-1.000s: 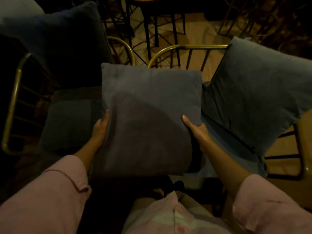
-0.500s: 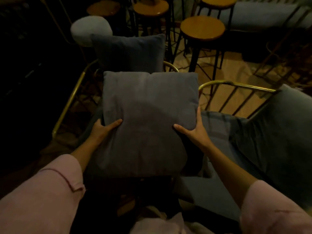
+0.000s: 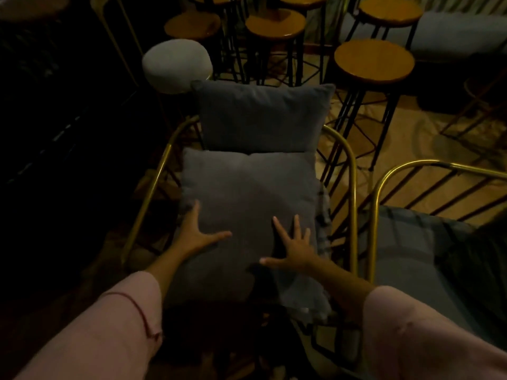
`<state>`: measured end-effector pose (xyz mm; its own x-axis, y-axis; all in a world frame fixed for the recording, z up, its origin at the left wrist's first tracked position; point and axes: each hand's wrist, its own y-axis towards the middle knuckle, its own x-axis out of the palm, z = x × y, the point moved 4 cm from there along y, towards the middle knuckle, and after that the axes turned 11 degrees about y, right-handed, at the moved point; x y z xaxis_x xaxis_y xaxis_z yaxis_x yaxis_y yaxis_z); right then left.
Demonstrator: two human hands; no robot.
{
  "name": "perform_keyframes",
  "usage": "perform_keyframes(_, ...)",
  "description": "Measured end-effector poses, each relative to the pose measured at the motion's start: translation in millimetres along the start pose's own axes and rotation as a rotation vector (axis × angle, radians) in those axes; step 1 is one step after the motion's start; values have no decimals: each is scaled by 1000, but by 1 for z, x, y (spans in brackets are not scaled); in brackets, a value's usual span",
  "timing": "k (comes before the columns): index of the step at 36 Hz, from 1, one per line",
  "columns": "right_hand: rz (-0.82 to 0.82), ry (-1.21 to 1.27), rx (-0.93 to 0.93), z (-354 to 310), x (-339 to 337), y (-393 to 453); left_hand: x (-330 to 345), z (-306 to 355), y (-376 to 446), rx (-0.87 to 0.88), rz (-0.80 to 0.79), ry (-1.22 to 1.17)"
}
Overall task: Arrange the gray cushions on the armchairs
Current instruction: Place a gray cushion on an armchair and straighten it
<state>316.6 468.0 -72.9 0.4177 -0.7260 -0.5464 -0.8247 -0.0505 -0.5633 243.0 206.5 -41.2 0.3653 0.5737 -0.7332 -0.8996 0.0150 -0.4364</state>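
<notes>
Resting flat on the gray cushion [image 3: 247, 193], fingers spread: left hand [image 3: 196, 234], right hand [image 3: 295, 246] (no legible writing).

Single head-worn view, looking forward and steeply down, close over armchair [image 3: 352, 171]; sleeves at 5 and 7 o'clock, stools [image 3: 373, 60] at 12–1 o'clock.

Left hand [image 3: 196, 235], right hand [image 3: 295, 249] spread flat on gray cushion [image 3: 247, 193], brass-framed armchair [image 3: 352, 187]
</notes>
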Motion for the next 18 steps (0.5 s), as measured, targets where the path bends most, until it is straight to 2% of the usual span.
perform_keyframes(2, -25, -83, 35, -4, 20, 7, 26, -11, 5, -115, -39, 243)
perform_keyframes(3, -11, -100, 46, -5, 24, 8, 33, -12, 5, -143, -19, 289)
perform_keyframes(11, 71, -24, 4, 14, 3, -5, 37, 8, 0, -142, 102, 260)
perform_keyframes(15, 217, -16, 59, 47, -24, -25, 42, 46, -5, 7, 259, 174)
perform_keyframes(18, 337, 3, 168, 85, -51, -53, 59, 100, -7, 208, 250, 181)
